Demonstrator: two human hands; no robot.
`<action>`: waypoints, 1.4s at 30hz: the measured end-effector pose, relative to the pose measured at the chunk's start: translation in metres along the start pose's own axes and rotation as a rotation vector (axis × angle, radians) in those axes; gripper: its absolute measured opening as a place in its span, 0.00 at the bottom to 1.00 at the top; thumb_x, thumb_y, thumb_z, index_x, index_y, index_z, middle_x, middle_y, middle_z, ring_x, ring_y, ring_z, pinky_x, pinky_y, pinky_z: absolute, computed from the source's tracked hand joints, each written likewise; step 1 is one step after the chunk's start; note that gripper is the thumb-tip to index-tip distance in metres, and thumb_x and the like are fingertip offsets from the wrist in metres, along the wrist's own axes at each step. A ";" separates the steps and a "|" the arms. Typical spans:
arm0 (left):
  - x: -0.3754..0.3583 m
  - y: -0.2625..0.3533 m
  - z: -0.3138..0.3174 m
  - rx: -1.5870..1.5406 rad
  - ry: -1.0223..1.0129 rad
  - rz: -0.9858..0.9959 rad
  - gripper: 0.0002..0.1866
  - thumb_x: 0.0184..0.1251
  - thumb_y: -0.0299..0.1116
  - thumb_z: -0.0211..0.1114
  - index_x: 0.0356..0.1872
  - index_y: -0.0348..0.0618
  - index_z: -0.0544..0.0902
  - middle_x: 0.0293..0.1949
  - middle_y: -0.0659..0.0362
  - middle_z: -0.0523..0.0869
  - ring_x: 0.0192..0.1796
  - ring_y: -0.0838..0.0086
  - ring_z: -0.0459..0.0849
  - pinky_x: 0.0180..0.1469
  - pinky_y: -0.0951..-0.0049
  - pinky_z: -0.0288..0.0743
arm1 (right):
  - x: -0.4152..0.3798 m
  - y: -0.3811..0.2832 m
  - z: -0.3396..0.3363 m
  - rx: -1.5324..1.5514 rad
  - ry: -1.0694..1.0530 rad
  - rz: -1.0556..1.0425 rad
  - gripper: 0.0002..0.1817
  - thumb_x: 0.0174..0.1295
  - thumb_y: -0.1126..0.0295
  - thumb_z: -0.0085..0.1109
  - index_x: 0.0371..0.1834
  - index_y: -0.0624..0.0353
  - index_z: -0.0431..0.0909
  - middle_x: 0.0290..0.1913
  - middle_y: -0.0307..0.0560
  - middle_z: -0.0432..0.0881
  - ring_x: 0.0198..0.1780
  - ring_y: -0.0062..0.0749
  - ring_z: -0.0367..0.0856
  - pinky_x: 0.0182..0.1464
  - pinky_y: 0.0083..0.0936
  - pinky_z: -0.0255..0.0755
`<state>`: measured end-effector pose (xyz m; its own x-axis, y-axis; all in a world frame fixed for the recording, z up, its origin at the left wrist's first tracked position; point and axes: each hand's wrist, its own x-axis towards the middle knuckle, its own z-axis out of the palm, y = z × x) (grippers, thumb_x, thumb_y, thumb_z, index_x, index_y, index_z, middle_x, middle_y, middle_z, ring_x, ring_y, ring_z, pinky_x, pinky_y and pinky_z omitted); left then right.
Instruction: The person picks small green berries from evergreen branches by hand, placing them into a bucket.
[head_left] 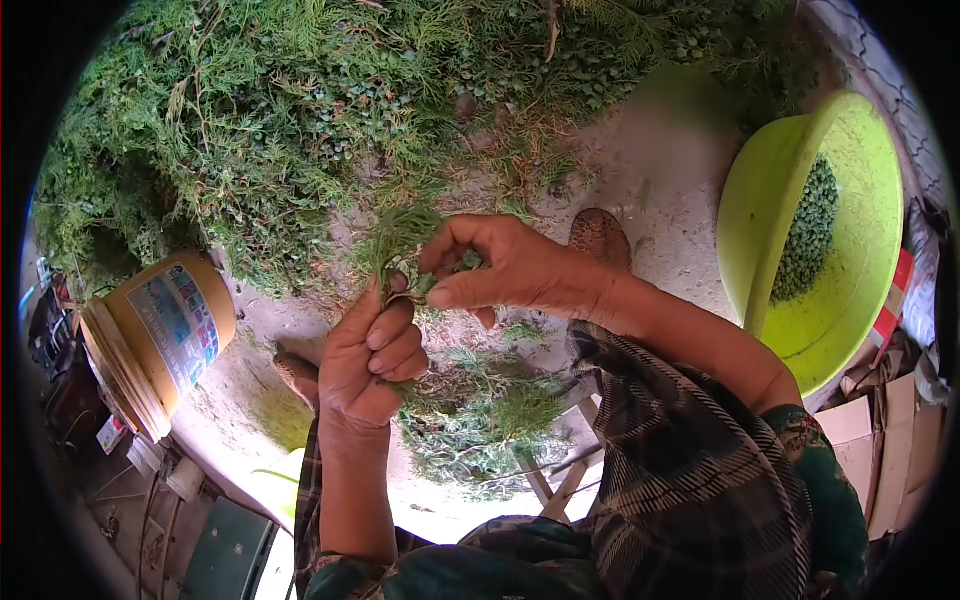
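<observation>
My left hand (375, 350) is closed in a pinch on a leafy conifer sprig (395, 238), whose feathery tip points up and away from me. Close against it, my right hand (515, 262) has its thumb and fingers curled at the sprig's stem. A few small green cones (468, 261) show between those fingers. On the right stands a lime-green tub (740, 215), tilted in view, with a heap of similar green cones (808, 235) inside. A big pile of cut conifer branches (270, 110) lies ahead of both hands.
At left is a yellow-brown bucket (205, 300) with a label. Loose sprigs (480, 415) lie on the floor between my shoes (600, 238). Cardboard (885, 450) sits at lower right, and a dark green box (228, 550) at lower left. A checked cloth (690, 450) covers my lap.
</observation>
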<state>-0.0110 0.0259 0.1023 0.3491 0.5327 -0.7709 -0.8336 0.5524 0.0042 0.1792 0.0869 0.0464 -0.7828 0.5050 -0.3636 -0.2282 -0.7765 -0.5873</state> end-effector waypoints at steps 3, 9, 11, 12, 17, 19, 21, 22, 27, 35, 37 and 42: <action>0.000 -0.005 0.005 0.058 0.074 0.020 0.12 0.75 0.38 0.46 0.44 0.44 0.76 0.16 0.70 0.63 0.13 0.87 0.56 0.15 0.85 0.49 | 0.003 -0.002 0.006 -0.166 -0.016 0.046 0.18 0.57 0.65 0.65 0.46 0.63 0.75 0.28 0.37 0.75 0.20 0.13 0.70 0.19 0.13 0.64; -0.002 -0.007 -0.001 0.009 0.041 -0.038 0.12 0.74 0.38 0.47 0.44 0.44 0.76 0.14 0.71 0.62 0.12 0.88 0.55 0.14 0.86 0.49 | 0.000 -0.003 0.004 -0.119 -0.060 0.068 0.13 0.60 0.64 0.62 0.40 0.61 0.75 0.23 0.34 0.72 0.17 0.12 0.66 0.16 0.13 0.59; -0.005 -0.010 0.001 -0.003 0.015 -0.104 0.10 0.74 0.37 0.47 0.42 0.44 0.74 0.13 0.72 0.62 0.11 0.88 0.56 0.14 0.85 0.49 | -0.006 -0.002 0.008 0.093 -0.077 0.119 0.11 0.60 0.65 0.61 0.38 0.61 0.74 0.22 0.35 0.73 0.16 0.12 0.66 0.15 0.13 0.58; -0.005 -0.011 -0.001 -0.003 0.016 -0.105 0.10 0.74 0.37 0.47 0.42 0.44 0.74 0.13 0.72 0.62 0.11 0.88 0.56 0.14 0.85 0.49 | -0.009 -0.002 0.009 0.303 -0.094 0.168 0.10 0.61 0.66 0.59 0.36 0.62 0.74 0.22 0.36 0.74 0.15 0.13 0.66 0.14 0.13 0.57; -0.009 -0.013 -0.015 -0.111 -0.217 -0.164 0.04 0.69 0.32 0.50 0.40 0.46 0.69 0.12 0.72 0.61 0.10 0.87 0.56 0.14 0.84 0.48 | -0.006 -0.009 -0.018 0.663 -0.061 -0.037 0.11 0.62 0.70 0.53 0.45 0.63 0.71 0.26 0.39 0.76 0.17 0.13 0.67 0.13 0.13 0.57; -0.010 -0.012 -0.016 -0.062 -0.236 -0.155 0.04 0.69 0.32 0.51 0.40 0.45 0.70 0.12 0.73 0.61 0.10 0.87 0.55 0.14 0.84 0.48 | -0.006 -0.013 -0.015 0.362 0.037 -0.006 0.14 0.62 0.70 0.54 0.50 0.64 0.70 0.30 0.39 0.76 0.19 0.13 0.67 0.15 0.13 0.59; -0.011 -0.012 -0.015 0.187 -0.182 -0.118 0.07 0.71 0.35 0.52 0.38 0.43 0.72 0.13 0.70 0.63 0.13 0.87 0.59 0.16 0.85 0.48 | -0.006 -0.010 -0.004 0.294 -0.010 0.000 0.17 0.62 0.69 0.55 0.52 0.63 0.69 0.30 0.38 0.75 0.19 0.12 0.66 0.16 0.13 0.58; -0.013 -0.012 -0.013 0.188 -0.184 -0.121 0.07 0.71 0.35 0.52 0.38 0.43 0.72 0.13 0.70 0.63 0.13 0.87 0.59 0.16 0.85 0.48 | -0.006 -0.009 0.001 0.222 -0.059 0.009 0.19 0.62 0.68 0.56 0.55 0.62 0.68 0.30 0.37 0.75 0.19 0.12 0.64 0.17 0.12 0.58; -0.012 -0.021 -0.004 0.811 0.244 0.257 0.11 0.71 0.37 0.54 0.40 0.39 0.75 0.17 0.65 0.71 0.17 0.84 0.67 0.20 0.84 0.59 | -0.005 -0.009 0.002 0.100 -0.166 0.045 0.18 0.62 0.63 0.60 0.53 0.59 0.72 0.27 0.29 0.72 0.19 0.08 0.61 0.18 0.10 0.53; -0.011 -0.026 0.001 1.043 0.159 0.429 0.10 0.67 0.34 0.60 0.41 0.37 0.78 0.26 0.65 0.78 0.24 0.86 0.69 0.28 0.83 0.64 | -0.009 -0.018 0.009 -0.004 -0.058 0.010 0.16 0.61 0.64 0.61 0.48 0.58 0.73 0.28 0.30 0.74 0.19 0.07 0.62 0.18 0.10 0.56; -0.013 -0.025 -0.002 1.029 0.143 0.361 0.09 0.67 0.33 0.60 0.40 0.37 0.78 0.23 0.69 0.75 0.24 0.88 0.68 0.26 0.85 0.61 | -0.011 -0.020 0.008 -0.021 -0.042 0.000 0.15 0.60 0.65 0.61 0.47 0.58 0.74 0.30 0.30 0.75 0.20 0.08 0.63 0.19 0.10 0.58; -0.019 -0.024 0.010 0.948 0.265 0.382 0.05 0.64 0.30 0.63 0.34 0.38 0.79 0.21 0.71 0.73 0.22 0.90 0.63 0.23 0.87 0.54 | -0.012 -0.019 0.000 -0.059 -0.009 0.017 0.17 0.59 0.62 0.62 0.47 0.59 0.74 0.33 0.33 0.76 0.22 0.08 0.66 0.19 0.09 0.61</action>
<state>0.0064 0.0089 0.1235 -0.0658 0.6831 -0.7274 -0.1533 0.7134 0.6838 0.1926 0.0954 0.0620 -0.7913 0.4887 -0.3675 -0.1806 -0.7610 -0.6231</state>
